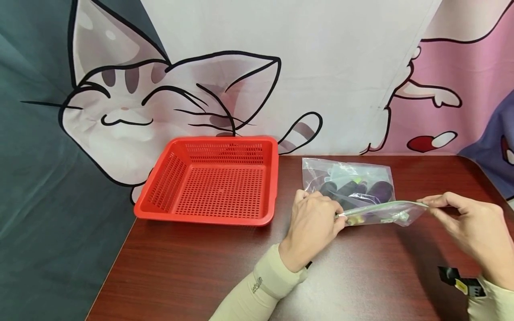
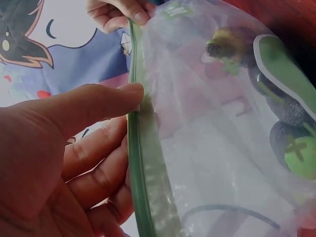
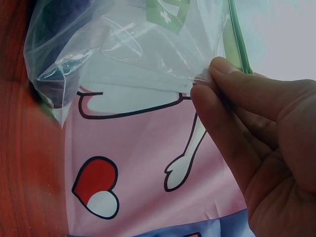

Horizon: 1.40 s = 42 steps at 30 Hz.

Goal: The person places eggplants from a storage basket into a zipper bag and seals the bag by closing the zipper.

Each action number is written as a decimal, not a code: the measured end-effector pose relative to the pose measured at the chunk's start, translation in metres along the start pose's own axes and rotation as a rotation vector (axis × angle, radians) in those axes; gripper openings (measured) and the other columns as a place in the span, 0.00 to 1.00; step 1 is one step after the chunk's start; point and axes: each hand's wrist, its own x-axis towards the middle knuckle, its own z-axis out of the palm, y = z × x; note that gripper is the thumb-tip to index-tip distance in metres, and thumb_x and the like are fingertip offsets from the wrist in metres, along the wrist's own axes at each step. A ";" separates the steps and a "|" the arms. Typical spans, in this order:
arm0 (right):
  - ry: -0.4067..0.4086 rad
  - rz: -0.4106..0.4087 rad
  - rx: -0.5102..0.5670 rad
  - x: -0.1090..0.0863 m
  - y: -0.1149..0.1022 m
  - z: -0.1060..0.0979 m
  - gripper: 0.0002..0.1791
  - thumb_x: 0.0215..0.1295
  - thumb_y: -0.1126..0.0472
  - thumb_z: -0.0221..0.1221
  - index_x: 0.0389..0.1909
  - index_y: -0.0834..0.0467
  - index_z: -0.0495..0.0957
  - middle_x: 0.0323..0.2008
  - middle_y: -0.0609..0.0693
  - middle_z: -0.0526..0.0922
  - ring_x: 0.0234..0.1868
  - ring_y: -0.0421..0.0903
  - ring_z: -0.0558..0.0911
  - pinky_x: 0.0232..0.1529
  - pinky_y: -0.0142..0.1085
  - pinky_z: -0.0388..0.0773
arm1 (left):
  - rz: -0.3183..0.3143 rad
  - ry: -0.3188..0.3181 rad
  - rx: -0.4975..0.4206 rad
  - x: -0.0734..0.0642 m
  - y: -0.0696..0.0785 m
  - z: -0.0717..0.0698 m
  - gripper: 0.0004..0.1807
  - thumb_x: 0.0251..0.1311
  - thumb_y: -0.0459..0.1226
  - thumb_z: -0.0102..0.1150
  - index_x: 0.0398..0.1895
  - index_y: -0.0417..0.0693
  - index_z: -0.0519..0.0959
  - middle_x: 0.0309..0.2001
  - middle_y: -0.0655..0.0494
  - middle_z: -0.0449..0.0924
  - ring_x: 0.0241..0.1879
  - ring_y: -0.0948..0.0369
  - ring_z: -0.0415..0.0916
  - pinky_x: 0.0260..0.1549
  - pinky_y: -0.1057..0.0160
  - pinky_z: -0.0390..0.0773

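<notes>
A clear zip bag with a green zip strip lies toward the back of the table. Several dark purple eggplants show through the plastic, some with green ends. My left hand pinches the zip edge near its left part, thumb on one side and fingers behind. At the right end of the same edge, my right hand pinches the bag's corner between thumb and forefinger, as the right wrist view shows. The zip edge is held up and stretched between both hands.
A red plastic basket with a perforated bottom stands left of the bag. The brown wooden table runs back to a cloth printed with cartoon animals. A black strap with a small device is on my right wrist.
</notes>
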 end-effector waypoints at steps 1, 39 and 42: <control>0.000 0.002 -0.003 0.000 0.000 0.000 0.20 0.35 0.81 0.74 0.28 0.58 0.84 0.42 0.02 0.65 0.31 0.10 0.68 0.24 0.16 0.66 | -0.001 -0.005 -0.001 0.000 -0.001 0.000 0.02 0.51 0.50 0.71 0.27 0.70 0.88 0.25 0.78 0.82 0.29 0.72 0.73 0.35 0.64 0.60; 0.004 0.002 -0.003 -0.001 0.002 0.001 0.20 0.34 0.81 0.74 0.28 0.58 0.85 0.42 0.03 0.65 0.34 0.08 0.68 0.26 0.15 0.66 | 0.024 -0.165 -0.040 0.002 -0.018 -0.014 0.01 0.50 0.48 0.71 0.25 0.68 0.88 0.21 0.76 0.80 0.27 0.71 0.75 0.31 0.66 0.59; 0.007 -0.004 -0.004 0.000 0.002 0.001 0.20 0.34 0.81 0.74 0.28 0.57 0.85 0.42 0.03 0.65 0.34 0.09 0.68 0.25 0.16 0.65 | 0.023 -0.178 -0.046 0.001 -0.020 -0.015 0.01 0.50 0.47 0.71 0.24 0.68 0.88 0.20 0.76 0.79 0.26 0.71 0.75 0.31 0.66 0.59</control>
